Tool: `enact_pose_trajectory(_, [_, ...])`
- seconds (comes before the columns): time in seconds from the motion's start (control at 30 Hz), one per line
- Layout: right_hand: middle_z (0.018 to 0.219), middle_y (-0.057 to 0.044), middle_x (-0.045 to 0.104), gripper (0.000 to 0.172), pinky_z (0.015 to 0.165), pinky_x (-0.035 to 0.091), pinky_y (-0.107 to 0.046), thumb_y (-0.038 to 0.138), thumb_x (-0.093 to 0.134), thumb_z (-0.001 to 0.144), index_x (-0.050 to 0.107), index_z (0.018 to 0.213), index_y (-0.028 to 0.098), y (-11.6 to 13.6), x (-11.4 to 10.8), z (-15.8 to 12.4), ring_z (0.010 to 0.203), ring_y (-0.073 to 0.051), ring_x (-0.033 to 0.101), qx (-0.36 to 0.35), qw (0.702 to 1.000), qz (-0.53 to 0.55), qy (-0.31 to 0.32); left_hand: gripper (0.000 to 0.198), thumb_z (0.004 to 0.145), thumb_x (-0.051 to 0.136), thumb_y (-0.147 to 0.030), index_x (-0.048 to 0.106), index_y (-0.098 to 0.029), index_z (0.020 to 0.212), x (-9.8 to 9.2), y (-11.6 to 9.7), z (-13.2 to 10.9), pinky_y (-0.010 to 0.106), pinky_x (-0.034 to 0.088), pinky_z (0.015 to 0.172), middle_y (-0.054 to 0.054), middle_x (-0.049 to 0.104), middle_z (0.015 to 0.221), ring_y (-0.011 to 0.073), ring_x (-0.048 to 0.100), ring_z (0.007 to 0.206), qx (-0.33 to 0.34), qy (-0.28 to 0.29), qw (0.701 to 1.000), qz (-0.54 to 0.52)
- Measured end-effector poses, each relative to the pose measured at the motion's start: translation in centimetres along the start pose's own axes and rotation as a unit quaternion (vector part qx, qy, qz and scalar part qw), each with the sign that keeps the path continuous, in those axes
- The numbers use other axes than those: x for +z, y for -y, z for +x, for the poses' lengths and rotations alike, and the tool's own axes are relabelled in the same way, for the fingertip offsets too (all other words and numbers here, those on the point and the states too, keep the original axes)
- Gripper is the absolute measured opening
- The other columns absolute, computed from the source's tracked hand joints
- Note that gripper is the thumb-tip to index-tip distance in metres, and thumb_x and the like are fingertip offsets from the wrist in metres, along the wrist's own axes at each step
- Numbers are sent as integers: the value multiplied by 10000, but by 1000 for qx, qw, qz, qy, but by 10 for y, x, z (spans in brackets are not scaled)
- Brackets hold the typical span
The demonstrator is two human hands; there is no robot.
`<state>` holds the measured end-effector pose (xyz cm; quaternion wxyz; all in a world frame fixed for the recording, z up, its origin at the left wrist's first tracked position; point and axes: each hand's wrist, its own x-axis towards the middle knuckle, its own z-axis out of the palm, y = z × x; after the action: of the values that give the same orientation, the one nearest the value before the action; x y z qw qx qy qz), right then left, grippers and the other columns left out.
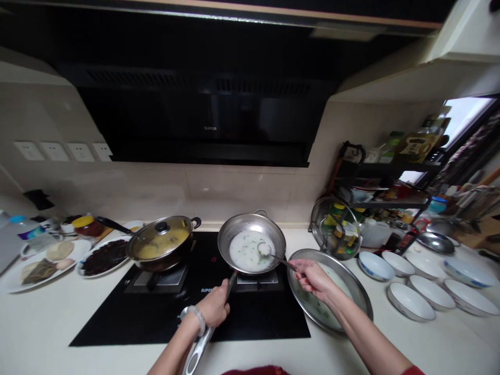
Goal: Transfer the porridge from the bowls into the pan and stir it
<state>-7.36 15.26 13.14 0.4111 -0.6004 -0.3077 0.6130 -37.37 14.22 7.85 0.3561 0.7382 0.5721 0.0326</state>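
Observation:
My left hand (214, 307) is wrapped round the long metal handle of a steel wok (224, 234) on the right burner. White soup (246, 250) with green bits lies in the wok. In my right hand (312, 278) is the handle of a ladle (264, 249), its bowl down in the soup near the wok's right side. Below my right forearm stands a wide steel basin (365, 302) holding pale liquid with green bits, partly hidden by my hand and arm.
A lidded pan (160, 242) with yellow contents sits on the left burner. Plates of food, including a dark dish (105, 256), lie farther left. Several white bowls (411, 302) stand at the right, before a spice rack (386, 200). A range hood (211, 114) hangs above.

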Motion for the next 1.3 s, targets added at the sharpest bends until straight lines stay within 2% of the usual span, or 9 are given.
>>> enact_pose_trajectory(0.27, [478,71,433,378,346,76,-128,115,499,654,522,1031,135,2,-49,-39,334,-21,233,-20,998,40,-34,723,715,515,-183,272,-60,1385,-2,-5,-3,286,466,801,198,613,1107,233,653,888,-6,4,999,33])
enact_pose_trajectory(0.5, [488,73,433,496,350,205,-181,239,439,740,473,1216,105,-45,-109,-55,339,-77,322,-40,984,-85,-155,691,741,509,-206,288,-30,1371,2,4,3,343,411,913,210,632,1085,277,614,1023,15,-5,998,61])
enact_pose_trajectory(0.7, [809,-143,705,493,705,466,-315,162,345,772,585,1195,87,-115,-146,-51,812,-247,659,-142,823,-503,-224,727,801,471,-307,183,-25,1406,-2,2,0,328,475,783,188,651,1029,220,668,754,6,26,999,32])
enact_pose_trajectory(0.8, [981,-189,708,622,655,452,-324,44,358,717,498,1321,87,-138,-149,-58,752,-262,678,-118,736,-632,-210,750,814,456,-371,180,-18,1415,-6,-1,-5,347,460,854,201,636,1081,251,658,878,2,36,998,50])
enact_pose_trajectory(0.87, [1076,-203,682,667,632,447,-329,11,363,687,481,1339,90,-144,-148,-63,719,-263,681,-118,721,-647,-219,766,791,487,-381,225,-11,1408,-10,-3,-10,366,409,954,231,576,1196,296,580,1089,-6,15,997,82])
enact_pose_trajectory(0.93, [1032,-193,694,631,630,450,-342,50,372,708,497,1324,96,-144,-147,-65,705,-269,676,-127,749,-603,-246,747,774,509,-368,275,-32,1399,-17,-8,-15,380,330,1040,236,480,1320,316,445,1251,0,-37,994,103])
enact_pose_trajectory(1.03, [763,-126,697,514,627,461,-334,201,406,760,554,1241,95,-133,-140,-66,676,-252,648,-149,854,-411,-281,655,811,479,-368,314,-134,1400,-31,-29,-25,393,308,1063,174,458,1351,286,420,1260,73,-77,992,65])
enact_pose_trajectory(1.13, [550,-7,568,491,443,385,-260,336,493,724,555,1153,105,-111,-118,-68,477,-164,517,-127,947,-108,-274,539,834,489,-381,402,-222,1341,-37,-70,-30,353,414,960,97,562,1202,213,535,1073,158,12,985,-64])
enact_pose_trajectory(1.3, [534,77,490,672,355,176,-146,335,666,599,437,1203,148,-69,-55,-71,391,-43,308,-109,958,205,-166,482,772,602,-434,501,-153,1150,6,-154,-8,279,466,756,67,568,991,151,556,886,122,152,912,-361])
